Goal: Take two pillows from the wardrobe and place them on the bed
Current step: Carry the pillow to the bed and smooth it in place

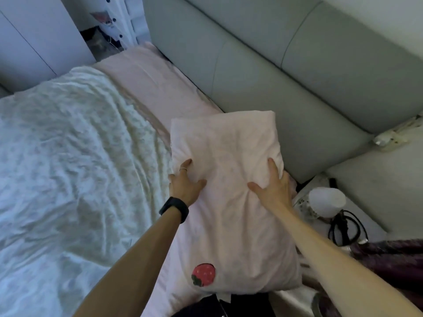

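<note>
— What's out past the left hand?

— On its outer side a crumpled white blanket (68, 156) spreads over the bed (174, 259). Beyond the fingertips a strip of pink sheet (148, 83) runs to the far corner, where a white wardrobe door (34, 30) stands.

— And the hand itself?

— The left hand (185, 181) lies on the pillow's left edge, fingers spread and fairly straight, thumb pressing into the cover. It clutches nothing; it's a flat, open press. There's a ring (183, 169) on one finger and a black wristband (174, 209) just behind the hand.

— Where's the pillow?

— The pillow (233, 213) lies between the two hands, lengthwise on the pink sheet at the head of the bed. It's pale pink and creased where the hands push down. Its far end, beyond the fingertips, is just beside the grey padded headboard (274, 76); whether they touch I can't tell. A red strawberry patch (203, 274) sits at the near end, behind both hands.

— The right hand?

— The right hand (274, 186) rests on the pillow's right side, thumb splayed inward, forefinger straight. The outer fingers slip over the edge out of sight, but it looks like an open press, not a clutch.

— And beyond that?

— Outward of it, a white round-topped object (327, 200) stands on a white bedside surface (318, 227), with a looped black cable (345, 227) just beside it. Purple fabric (393, 259) lies further back.
</note>
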The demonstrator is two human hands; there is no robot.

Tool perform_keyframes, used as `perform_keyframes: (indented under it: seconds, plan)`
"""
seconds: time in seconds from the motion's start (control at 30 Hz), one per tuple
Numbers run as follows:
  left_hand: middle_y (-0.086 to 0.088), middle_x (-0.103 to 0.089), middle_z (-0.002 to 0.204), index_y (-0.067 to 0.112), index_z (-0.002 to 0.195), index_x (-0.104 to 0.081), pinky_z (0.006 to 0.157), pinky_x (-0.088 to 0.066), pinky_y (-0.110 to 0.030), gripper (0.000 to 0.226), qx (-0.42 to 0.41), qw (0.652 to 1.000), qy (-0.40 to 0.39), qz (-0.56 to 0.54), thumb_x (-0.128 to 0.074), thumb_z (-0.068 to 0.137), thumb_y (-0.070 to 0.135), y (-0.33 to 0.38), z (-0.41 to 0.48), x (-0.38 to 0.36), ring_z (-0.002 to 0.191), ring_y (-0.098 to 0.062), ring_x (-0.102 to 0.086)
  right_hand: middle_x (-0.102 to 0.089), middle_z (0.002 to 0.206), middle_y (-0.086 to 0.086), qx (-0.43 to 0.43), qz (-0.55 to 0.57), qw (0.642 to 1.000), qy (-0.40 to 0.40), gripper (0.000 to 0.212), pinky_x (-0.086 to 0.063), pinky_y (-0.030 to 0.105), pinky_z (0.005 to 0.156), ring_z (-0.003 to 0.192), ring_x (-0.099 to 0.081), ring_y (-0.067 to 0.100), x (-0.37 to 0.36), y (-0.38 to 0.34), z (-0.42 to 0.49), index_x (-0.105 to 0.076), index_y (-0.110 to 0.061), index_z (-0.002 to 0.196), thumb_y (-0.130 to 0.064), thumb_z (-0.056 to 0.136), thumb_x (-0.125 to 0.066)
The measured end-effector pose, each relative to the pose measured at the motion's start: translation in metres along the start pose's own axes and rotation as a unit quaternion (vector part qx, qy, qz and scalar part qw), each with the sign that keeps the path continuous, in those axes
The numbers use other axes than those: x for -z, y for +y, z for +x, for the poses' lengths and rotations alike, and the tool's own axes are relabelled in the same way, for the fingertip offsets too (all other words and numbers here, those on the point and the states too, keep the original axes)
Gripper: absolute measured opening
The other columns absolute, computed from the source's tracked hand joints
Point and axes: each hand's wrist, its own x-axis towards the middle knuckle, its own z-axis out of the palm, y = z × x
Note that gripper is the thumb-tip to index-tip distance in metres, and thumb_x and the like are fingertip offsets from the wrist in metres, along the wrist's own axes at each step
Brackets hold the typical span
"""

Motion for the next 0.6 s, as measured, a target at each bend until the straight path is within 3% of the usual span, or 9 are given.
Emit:
perform_keyframes:
  seconds: [0.13,0.37,0.5,0.6]
  plan:
    - [-0.015,-0.039,0.130,0.041,0.149,-0.031,0.101,-0.048,-0.048,0.075,0.073,0.996,0.031,-0.043,-0.073,0.087,0.032,0.029,0.038,-0.048,0.110,-0.040,-0.054,-0.017,0.162,0.013,0.038,-0.029,0.997,-0.065,0.100,-0.033,0.049,0.114,0.143,-0.033,0.039,0.016,0.015,0.086,-0.002,-0.046,0.158,-0.063,0.085,-0.068]
    - [-0.018,-0.037,0.138,0.042,0.148,-0.034,0.106,-0.045,-0.046,0.074,0.160,0.976,0.102,-0.109,-0.074,0.086,0.031,0.053,0.113,-0.121,0.117,-0.039,-0.053,-0.030,0.149,0.022,0.124,-0.064,0.983,-0.116,0.099,-0.035,0.044,0.112,0.134,-0.041,0.044,0.014,0.012,0.233,-0.016,-0.037,0.160,-0.049,0.083,-0.078]
    - [-0.003,-0.033,0.123,0.042,0.147,-0.035,0.094,-0.043,-0.029,0.073,0.173,0.964,0.155,-0.131,-0.074,0.086,0.030,0.054,0.160,-0.152,0.088,-0.022,-0.051,-0.031,0.148,0.022,0.159,-0.076,0.975,-0.137,0.100,-0.036,0.043,0.111,0.132,-0.043,0.044,-0.010,0.012,0.301,-0.018,-0.036,0.160,-0.047,0.082,-0.079]
    - [0.002,-0.027,0.118,0.045,0.146,-0.034,0.091,-0.048,-0.032,0.073,0.183,0.956,0.176,-0.144,-0.073,0.087,0.031,0.045,0.190,-0.172,0.088,-0.021,-0.054,-0.030,0.150,0.023,0.184,-0.089,0.967,-0.151,0.100,-0.036,0.044,0.113,0.132,-0.042,0.045,-0.033,0.015,0.344,-0.018,-0.035,0.161,-0.048,0.083,-0.079]
